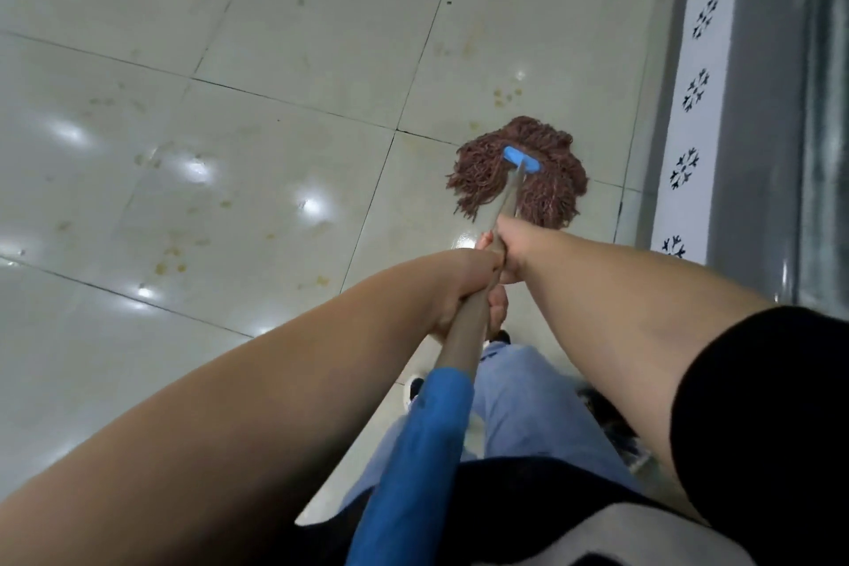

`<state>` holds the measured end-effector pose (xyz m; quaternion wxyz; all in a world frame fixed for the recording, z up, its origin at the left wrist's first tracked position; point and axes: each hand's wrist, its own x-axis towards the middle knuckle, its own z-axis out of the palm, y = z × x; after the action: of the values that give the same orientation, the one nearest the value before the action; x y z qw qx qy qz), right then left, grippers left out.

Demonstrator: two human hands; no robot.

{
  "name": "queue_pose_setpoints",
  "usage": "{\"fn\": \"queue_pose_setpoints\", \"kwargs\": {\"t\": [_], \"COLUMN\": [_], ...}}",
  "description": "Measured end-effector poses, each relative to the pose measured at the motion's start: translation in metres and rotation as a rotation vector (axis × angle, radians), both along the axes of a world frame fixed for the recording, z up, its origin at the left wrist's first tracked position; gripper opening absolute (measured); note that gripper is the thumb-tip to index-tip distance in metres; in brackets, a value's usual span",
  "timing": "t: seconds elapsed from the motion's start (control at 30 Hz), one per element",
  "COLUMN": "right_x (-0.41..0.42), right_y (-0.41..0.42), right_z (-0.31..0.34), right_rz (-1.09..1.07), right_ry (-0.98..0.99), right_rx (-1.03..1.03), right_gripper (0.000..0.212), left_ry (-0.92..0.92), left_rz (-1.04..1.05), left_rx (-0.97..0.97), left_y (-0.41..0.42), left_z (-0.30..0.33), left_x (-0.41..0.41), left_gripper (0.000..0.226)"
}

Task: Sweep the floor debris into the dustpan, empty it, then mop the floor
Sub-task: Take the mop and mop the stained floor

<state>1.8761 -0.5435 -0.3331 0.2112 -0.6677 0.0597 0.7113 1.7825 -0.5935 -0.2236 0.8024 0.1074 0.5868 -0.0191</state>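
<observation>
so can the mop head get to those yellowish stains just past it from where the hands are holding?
Probably yes. Both the left hand and right hand grip the handle, the mop head lies on the floor, and bare tile separates it from the stains.

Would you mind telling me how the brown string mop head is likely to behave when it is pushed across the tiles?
The brown string mop head probably flops and trails, since its loose strands splay flat. The glossy tiled floor should let it slide easily. Its blue clamp looks rigid.
</observation>
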Motion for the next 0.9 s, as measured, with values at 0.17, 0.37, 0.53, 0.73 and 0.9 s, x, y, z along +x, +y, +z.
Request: {"fn": "queue_pose_setpoints", "kwargs": {"t": [0.17,0.37,0.53,0.73,0.9], "right_x": [0.026,0.107,0.193,0.261,0.286], "right_y": [0.093,0.233,0.378,0.537,0.616], "right_z": [-0.008,-0.038,-0.060,-0.091,-0.116], "right_rz": [-0.012,-0.003,0.007,-0.024,-0.126], "right_ry": [0.050,0.054,-0.012,-0.041,-0.071], "right_rx": [0.001,-0.052,-0.026,0.040,0.138], "right_gripper": [0.050,0.052,0.047,0.050,0.049], "left_ry": [0.065,0.128,0.133,0.128,0.097], "left_rz": [-0.069,-0.031,0.021,-0.011,-0.083], "left_rx": [0.034,0.045,0.058,0.021,0.089], "left_y": [0.095,0.222,0.358,0.520,0.603], "left_z": [-0.009,-0.036,-0.071,-0.114,-0.159], "left_x": [0.024,0.110,0.202,0.270,0.299], "left_gripper": [0.053,0.062,0.062,0.064,0.061]}}
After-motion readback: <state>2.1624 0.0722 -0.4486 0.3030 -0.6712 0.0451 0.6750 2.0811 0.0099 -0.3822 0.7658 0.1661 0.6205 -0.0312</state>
